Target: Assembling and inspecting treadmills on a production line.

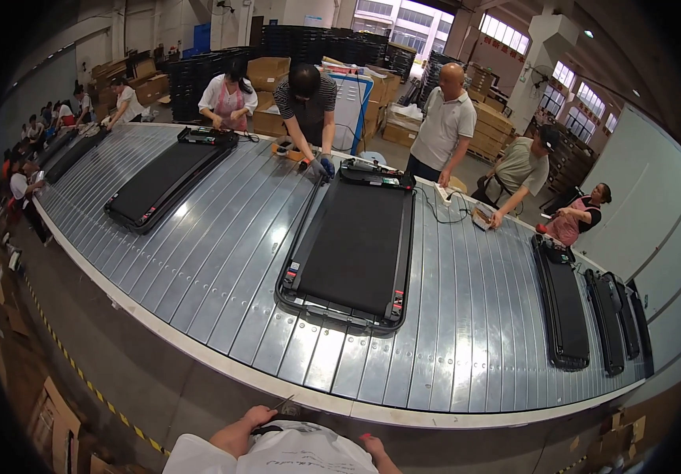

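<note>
While I view from the head cam, my left hand [255,416] sits at the frame bottom, fingers curled closed on a thin pointed tool [284,403], tip toward the conveyor edge. My right hand [370,443] is low by the white garment [301,454]; open/closed state: cannot tell. Ahead, the slatted metal conveyor [222,276] carries a black flat treadmill unit [352,249], centre, well apart from both hands. Beyond it, a worker in a striped shirt [306,99] bends over the unit's far end w/ gloved hands [322,167]. More treadmill units lie left [168,178] and right [562,304].
</note>
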The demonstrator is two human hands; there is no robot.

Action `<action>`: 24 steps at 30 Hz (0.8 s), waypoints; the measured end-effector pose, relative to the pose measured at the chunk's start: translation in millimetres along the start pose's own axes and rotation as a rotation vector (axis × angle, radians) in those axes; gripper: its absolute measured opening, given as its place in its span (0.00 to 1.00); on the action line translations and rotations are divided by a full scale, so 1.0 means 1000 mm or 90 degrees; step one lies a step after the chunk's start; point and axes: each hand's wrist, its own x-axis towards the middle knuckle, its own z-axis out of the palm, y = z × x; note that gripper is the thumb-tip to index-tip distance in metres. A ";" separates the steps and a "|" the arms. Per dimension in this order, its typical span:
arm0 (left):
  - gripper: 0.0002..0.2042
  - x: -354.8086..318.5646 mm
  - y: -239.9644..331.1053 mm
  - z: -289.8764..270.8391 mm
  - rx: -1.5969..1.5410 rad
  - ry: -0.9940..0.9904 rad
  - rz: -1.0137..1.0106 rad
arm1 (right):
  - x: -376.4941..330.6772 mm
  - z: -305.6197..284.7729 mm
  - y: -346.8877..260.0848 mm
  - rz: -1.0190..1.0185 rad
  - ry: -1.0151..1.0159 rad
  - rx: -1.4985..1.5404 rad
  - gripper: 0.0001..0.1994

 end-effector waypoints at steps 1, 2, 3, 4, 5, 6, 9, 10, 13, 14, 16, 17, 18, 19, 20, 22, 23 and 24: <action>0.25 -0.002 -0.003 -0.006 0.004 -0.002 -0.004 | 0.000 0.004 -0.003 -0.027 0.006 -0.024 0.15; 0.25 -0.003 -0.005 -0.009 0.003 -0.005 -0.005 | 0.001 0.007 -0.004 -0.054 0.016 -0.052 0.15; 0.25 -0.004 -0.008 -0.012 0.001 -0.006 -0.004 | 0.002 0.010 -0.005 -0.053 0.017 -0.054 0.15; 0.25 -0.006 -0.010 -0.016 -0.005 -0.002 -0.005 | 0.003 0.014 -0.006 -0.058 0.013 -0.069 0.16; 0.25 -0.006 -0.015 -0.017 -0.012 0.003 -0.009 | 0.000 0.018 -0.011 -0.064 0.007 -0.084 0.16; 0.25 -0.007 -0.019 -0.019 -0.014 0.002 -0.009 | -0.003 0.023 -0.015 -0.064 0.006 -0.085 0.16; 0.25 -0.008 -0.036 -0.023 -0.011 0.009 -0.004 | -0.013 0.037 -0.027 0.006 0.007 0.053 0.17; 0.25 -0.008 -0.042 -0.024 -0.013 0.013 -0.009 | -0.016 0.040 -0.032 -0.014 0.009 0.024 0.17; 0.25 -0.012 -0.051 -0.033 -0.026 0.030 -0.001 | -0.016 0.050 -0.037 -0.029 0.014 -0.006 0.17; 0.24 -0.017 -0.052 -0.035 -0.034 0.043 0.011 | -0.015 0.051 -0.036 -0.025 0.017 -0.007 0.17; 0.21 -0.028 -0.068 -0.039 -0.020 0.090 -0.008 | 0.003 0.058 -0.020 -0.049 0.019 -0.021 0.17; 0.19 -0.035 -0.085 -0.041 -0.005 0.141 -0.030 | 0.013 0.065 -0.012 -0.077 0.017 -0.034 0.18; 0.16 -0.039 -0.103 -0.041 -0.040 0.076 -0.112 | 0.018 0.072 -0.006 -0.079 0.011 -0.042 0.18; 0.14 -0.044 -0.123 -0.041 -0.074 0.009 -0.192 | 0.024 0.077 -0.001 -0.070 0.039 -0.061 0.19; 0.13 -0.048 -0.147 -0.035 -0.099 -0.076 -0.241 | 0.028 0.083 0.000 -0.063 0.064 -0.080 0.20; 0.12 -0.062 -0.223 0.016 -0.144 -0.149 -0.309 | 0.016 0.091 -0.020 -0.100 0.040 -0.076 0.19; 0.11 -0.080 -0.280 0.028 -0.486 -0.224 -0.195 | 0.011 0.093 -0.028 -0.126 0.038 -0.053 0.19; 0.11 -0.077 -0.267 0.024 -0.486 -0.235 -0.189 | 0.019 0.091 -0.021 -0.119 0.048 -0.056 0.19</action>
